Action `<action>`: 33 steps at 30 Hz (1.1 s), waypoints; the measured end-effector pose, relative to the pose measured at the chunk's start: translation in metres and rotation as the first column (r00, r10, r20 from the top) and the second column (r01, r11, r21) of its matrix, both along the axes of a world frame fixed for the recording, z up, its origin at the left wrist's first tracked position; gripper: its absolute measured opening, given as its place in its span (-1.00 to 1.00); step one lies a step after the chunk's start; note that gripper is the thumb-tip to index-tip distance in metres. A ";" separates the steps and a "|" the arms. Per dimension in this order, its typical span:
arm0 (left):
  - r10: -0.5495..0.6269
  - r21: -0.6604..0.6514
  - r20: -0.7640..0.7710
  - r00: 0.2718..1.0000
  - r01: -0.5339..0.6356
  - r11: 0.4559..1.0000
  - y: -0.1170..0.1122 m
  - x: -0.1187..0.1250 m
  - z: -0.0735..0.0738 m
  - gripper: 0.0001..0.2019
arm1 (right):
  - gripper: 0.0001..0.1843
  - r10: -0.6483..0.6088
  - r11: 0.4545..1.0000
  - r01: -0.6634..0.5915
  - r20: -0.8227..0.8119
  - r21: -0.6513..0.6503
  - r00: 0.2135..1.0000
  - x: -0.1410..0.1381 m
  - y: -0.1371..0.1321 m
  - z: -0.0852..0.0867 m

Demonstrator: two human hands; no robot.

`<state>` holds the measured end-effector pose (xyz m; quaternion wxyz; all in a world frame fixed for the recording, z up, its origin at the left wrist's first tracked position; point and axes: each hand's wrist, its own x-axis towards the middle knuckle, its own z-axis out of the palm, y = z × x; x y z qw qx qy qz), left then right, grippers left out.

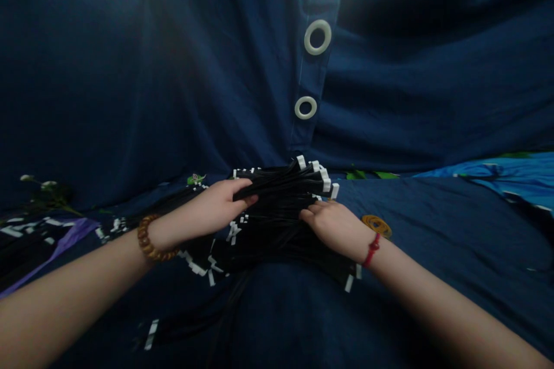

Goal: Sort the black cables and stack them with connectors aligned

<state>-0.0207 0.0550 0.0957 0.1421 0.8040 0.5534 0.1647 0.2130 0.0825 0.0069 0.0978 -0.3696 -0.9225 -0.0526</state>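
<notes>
Item: a bundle of black cables with white end connectors, lying centrally on navy cloth; we are keeping our left hand and right hand apart, touching its left and right sides; whether either is gripping, we cannot tell; we are wearing a wooden bead bracelet on the left wrist, a red cord on the right; white grommets are showing far.

Black cable bundle, white connectors; navy cloth, white eyelets.

Left hand palm down, fingers curled, right hand palm down, fingers spread, both forearms reaching forward
</notes>
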 end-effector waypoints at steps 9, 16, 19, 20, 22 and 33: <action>-0.193 -0.163 0.077 0.978 0.203 0.965 -0.001 0.001 -0.025 -0.69 | -0.69 -0.012 1.000 0.014 -0.284 0.007 0.959 -0.001 -0.021 0.018; -0.213 -0.381 0.237 0.948 0.292 0.877 -0.010 0.006 -0.048 -0.66 | -0.74 -0.058 0.997 0.023 -0.493 -0.077 0.868 0.006 -0.017 0.030; -0.207 -0.384 0.254 0.945 0.295 0.875 -0.014 0.007 -0.045 -0.55 | -0.69 -0.077 0.988 -0.012 -0.564 -0.153 0.822 0.007 -0.016 0.032; -0.217 -0.423 0.264 0.940 0.315 0.849 -0.015 0.007 -0.042 -0.56 | -0.69 -0.078 0.982 -0.037 -0.583 -0.184 0.808 0.009 -0.016 0.034; -0.240 -0.454 0.230 0.943 0.322 0.831 -0.013 0.005 -0.033 -0.69 | -0.74 -0.078 0.965 -0.094 -0.609 -0.246 0.789 0.014 -0.015 0.037; 0.049 0.445 -0.269 0.962 0.079 0.892 0.126 0.020 0.034 -0.64 | -0.43 -0.345 0.933 0.136 -0.718 -0.334 0.604 0.047 0.003 0.043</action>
